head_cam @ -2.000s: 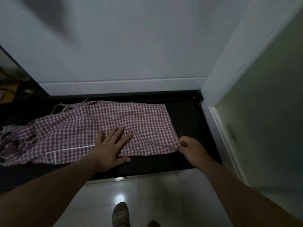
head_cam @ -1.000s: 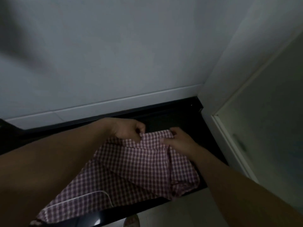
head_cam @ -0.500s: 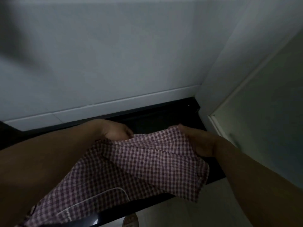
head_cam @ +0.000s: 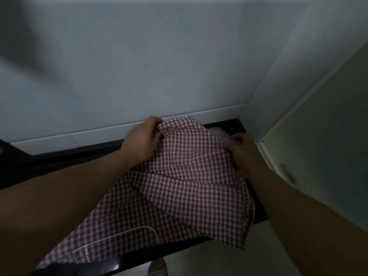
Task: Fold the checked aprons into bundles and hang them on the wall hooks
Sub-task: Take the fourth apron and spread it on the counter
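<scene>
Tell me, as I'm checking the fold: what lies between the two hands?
In the head view, only a raised span of the checked apron stretches between the left hand and the right hand.

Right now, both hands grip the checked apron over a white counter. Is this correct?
Not quite. The head view shows the counter is black, not white. The left hand and the right hand do both grip the checked apron over it.

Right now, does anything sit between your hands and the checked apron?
Nothing visible: the left hand and right hand both grip the checked apron over the black counter. No wall hooks are in view.
</scene>
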